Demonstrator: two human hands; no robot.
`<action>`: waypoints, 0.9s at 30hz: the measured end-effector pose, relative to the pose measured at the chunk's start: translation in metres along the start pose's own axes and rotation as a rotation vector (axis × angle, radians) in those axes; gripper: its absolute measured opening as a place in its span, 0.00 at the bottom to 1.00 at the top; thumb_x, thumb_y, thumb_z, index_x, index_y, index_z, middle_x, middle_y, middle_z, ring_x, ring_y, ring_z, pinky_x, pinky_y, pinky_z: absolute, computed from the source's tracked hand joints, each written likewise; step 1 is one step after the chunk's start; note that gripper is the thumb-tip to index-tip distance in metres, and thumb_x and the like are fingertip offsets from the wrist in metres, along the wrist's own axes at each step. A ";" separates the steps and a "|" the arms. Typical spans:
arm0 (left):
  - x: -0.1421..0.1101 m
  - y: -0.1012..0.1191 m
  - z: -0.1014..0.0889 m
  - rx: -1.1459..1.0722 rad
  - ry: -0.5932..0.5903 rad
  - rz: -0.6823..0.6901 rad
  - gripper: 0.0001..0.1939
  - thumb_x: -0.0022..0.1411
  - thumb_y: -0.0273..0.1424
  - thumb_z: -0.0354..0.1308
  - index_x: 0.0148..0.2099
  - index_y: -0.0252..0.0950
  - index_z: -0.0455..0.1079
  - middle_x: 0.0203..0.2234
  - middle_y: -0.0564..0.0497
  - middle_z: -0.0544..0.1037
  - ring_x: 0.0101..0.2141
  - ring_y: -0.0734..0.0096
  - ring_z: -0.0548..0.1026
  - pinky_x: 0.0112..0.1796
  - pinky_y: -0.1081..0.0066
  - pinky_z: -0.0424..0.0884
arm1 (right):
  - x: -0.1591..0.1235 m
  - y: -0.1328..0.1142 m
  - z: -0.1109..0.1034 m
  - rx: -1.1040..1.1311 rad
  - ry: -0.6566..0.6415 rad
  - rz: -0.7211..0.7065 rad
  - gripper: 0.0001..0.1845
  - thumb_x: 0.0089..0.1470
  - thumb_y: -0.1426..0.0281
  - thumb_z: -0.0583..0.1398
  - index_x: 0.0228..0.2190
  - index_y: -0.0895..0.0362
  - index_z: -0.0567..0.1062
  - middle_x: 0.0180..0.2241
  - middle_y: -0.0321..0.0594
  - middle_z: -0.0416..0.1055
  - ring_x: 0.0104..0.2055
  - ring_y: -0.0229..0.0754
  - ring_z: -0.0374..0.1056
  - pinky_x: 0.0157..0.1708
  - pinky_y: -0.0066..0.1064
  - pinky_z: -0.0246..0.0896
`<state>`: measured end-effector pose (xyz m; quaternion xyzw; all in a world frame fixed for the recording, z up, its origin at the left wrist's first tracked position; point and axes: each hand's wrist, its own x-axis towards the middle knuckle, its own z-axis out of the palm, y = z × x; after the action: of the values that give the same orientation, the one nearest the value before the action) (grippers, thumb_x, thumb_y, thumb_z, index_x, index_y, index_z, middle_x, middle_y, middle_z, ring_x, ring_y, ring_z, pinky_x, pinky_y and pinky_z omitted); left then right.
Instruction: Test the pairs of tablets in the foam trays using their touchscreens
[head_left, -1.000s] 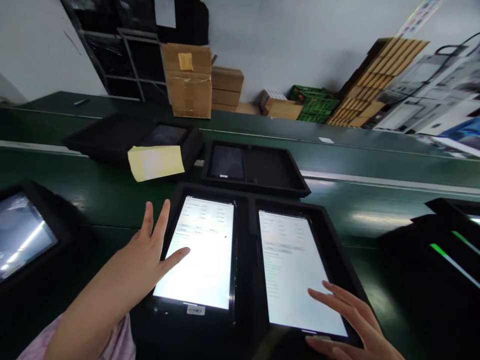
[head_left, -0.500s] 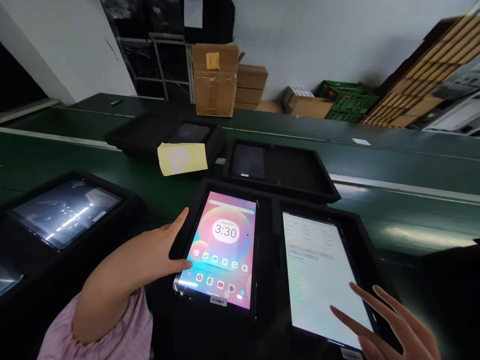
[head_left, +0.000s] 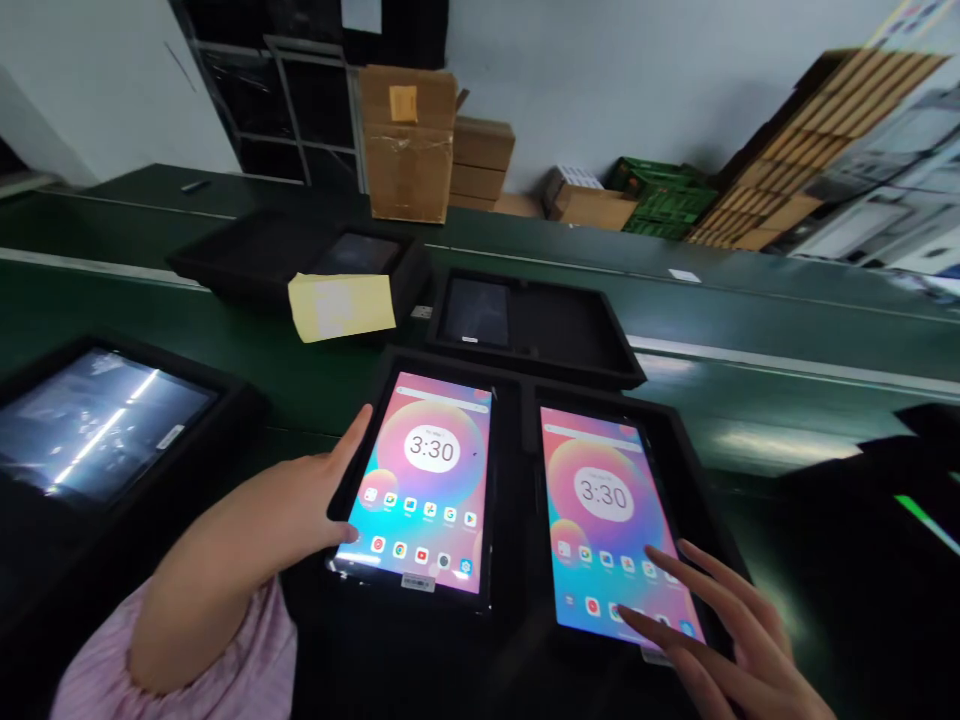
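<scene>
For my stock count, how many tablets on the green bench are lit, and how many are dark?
Tablets with lit screens: 2
Tablets with dark screens: 3
Total: 5
Not counted: dark shape at the right edge, too unclear to tell.

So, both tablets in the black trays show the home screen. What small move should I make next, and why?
Probably lift the right hand away from the right tablet: its fingers lie over the lower icons there, so that screen cannot be fully seen, while the left tablet shows its whole icon row.
</scene>
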<state>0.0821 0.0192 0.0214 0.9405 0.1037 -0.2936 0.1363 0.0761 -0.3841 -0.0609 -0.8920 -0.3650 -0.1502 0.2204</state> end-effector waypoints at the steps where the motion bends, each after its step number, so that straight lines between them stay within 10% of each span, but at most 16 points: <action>1: 0.001 -0.004 0.001 -0.014 0.009 0.011 0.60 0.55 0.40 0.58 0.74 0.38 0.18 0.39 0.44 0.79 0.35 0.53 0.79 0.35 0.65 0.69 | 0.003 -0.004 0.000 0.000 -0.019 0.006 0.17 0.63 0.71 0.54 0.45 0.49 0.81 0.64 0.39 0.60 0.67 0.57 0.54 0.52 0.46 0.66; 27: -0.002 0.001 -0.004 -0.016 -0.082 -0.022 0.59 0.56 0.41 0.58 0.72 0.47 0.15 0.36 0.50 0.77 0.33 0.58 0.78 0.33 0.67 0.69 | 0.007 -0.012 0.011 -0.016 -0.110 -0.004 0.18 0.65 0.69 0.53 0.48 0.47 0.80 0.67 0.38 0.57 0.69 0.61 0.50 0.52 0.51 0.70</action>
<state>0.0827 0.0197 0.0264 0.9254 0.1107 -0.3325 0.1446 0.0730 -0.3670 -0.0637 -0.9000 -0.3769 -0.1043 0.1924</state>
